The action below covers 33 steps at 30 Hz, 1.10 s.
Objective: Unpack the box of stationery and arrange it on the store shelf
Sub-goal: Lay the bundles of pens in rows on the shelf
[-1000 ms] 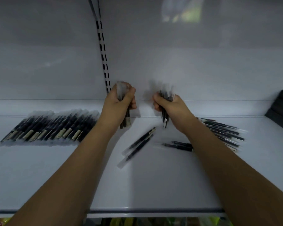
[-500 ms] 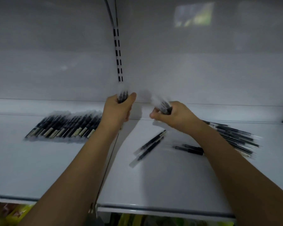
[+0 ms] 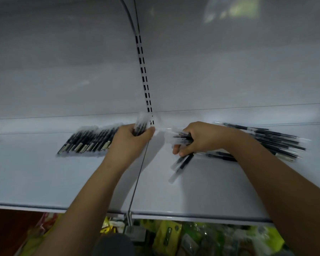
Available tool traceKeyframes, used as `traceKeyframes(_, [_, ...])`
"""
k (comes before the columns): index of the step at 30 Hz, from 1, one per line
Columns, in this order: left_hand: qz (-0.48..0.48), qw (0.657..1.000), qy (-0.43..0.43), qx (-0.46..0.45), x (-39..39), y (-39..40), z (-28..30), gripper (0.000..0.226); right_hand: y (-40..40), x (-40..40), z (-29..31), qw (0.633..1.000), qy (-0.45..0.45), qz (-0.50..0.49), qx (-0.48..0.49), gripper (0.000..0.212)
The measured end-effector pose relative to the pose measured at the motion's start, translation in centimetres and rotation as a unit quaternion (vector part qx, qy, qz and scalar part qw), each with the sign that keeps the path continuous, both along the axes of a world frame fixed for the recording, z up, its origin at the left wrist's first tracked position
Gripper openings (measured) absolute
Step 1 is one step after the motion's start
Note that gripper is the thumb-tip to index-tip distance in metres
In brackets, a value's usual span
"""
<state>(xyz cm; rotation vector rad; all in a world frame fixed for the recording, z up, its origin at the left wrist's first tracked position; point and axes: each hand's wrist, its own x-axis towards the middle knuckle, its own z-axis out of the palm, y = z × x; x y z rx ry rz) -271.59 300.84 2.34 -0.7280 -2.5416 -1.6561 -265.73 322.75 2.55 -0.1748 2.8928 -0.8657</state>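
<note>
Pens fill both my hands: my left hand (image 3: 132, 141) grips an upright bundle (image 3: 141, 124) near the slotted upright (image 3: 145, 84), my right hand (image 3: 201, 138) clutches a sideways bunch (image 3: 179, 138). On the shelf (image 3: 44, 178), a neat row (image 3: 89, 143) lies left, loose pens (image 3: 181, 164) below my right fingers, a pile (image 3: 277, 141) far right.

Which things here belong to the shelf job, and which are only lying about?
Job:
- left hand, gripping a pen bundle
- right hand, gripping more pens
- neat pen row
- loose pens
- pen pile
- shelf

Lying about:
- packets below the shelf
- slotted upright on the back wall
</note>
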Motion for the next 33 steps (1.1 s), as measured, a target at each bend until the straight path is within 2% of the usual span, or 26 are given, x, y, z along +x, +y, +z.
traceKeyframes(5, [-0.043,0.992,0.027,-0.12,0.8,-0.7,-1.6,0.038,0.2,0.4,0.4,1.0,-0.018,0.019,0.017,0.016])
traceKeyframes(8, [-0.073,0.981,0.048,-0.173,1.9,-0.5,-1.3,0.036,0.3,0.4,0.2,0.999,0.002,-0.007,0.037,0.013])
traceKeyframes(10, [-0.081,0.974,0.056,-0.206,2.7,-0.3,-1.2,0.038,0.3,0.1,-0.1,0.996,0.046,-0.038,0.073,0.013])
traceKeyframes(12, [-0.096,0.961,0.071,-0.248,3.6,0.1,-1.3,0.044,0.6,-0.3,-0.3,0.986,0.109,-0.064,0.106,0.03])
traceKeyframes(14, [-0.112,0.946,0.095,-0.288,4.5,0.7,-1.8,0.046,1.2,-0.4,-0.2,0.975,0.181,-0.099,0.082,0.037])
traceKeyframes(17, [-0.094,0.936,0.146,-0.307,4.6,1.4,-2.5,0.038,2.2,-0.3,0.7,0.95,0.265,-0.163,-0.017,0.012])
traceKeyframes(18, [-0.083,0.937,0.15,-0.305,4.4,1.4,-2.6,0.036,2.4,0.0,1.1,0.942,0.282,-0.177,-0.034,0.01])
traceKeyframes(21, [-0.057,0.955,0.124,-0.265,3.7,1.1,-2.2,0.035,2.5,1.8,2.4,0.928,0.303,-0.208,-0.067,0.016])
traceKeyframes(23, [-0.029,0.973,0.096,-0.21,3.0,0.7,-1.1,0.032,2.8,3.6,2.6,0.917,0.298,-0.234,-0.125,0.02])
traceKeyframes(26, [0.0,0.998,0.049,-0.051,2.7,0.6,0.8,0.022,3.8,6.4,2.6,0.897,0.275,-0.266,-0.222,0.021])
traceKeyframes(28, [0.01,0.998,0.014,0.057,3.0,1.1,1.9,0.017,4.3,8.0,2.5,0.884,0.263,-0.275,-0.272,0.02])
traceKeyframes(30, [0.001,0.992,-0.024,0.124,3.3,1.8,2.6,0.015,4.6,9.3,2.2,0.859,0.257,-0.268,-0.352,0.018])
traceKeyframes(33, [-0.025,0.984,-0.08,0.156,3.4,2.8,3.0,0.015,4.8,11.2,1.3,0.822,0.255,-0.258,-0.438,0.013])
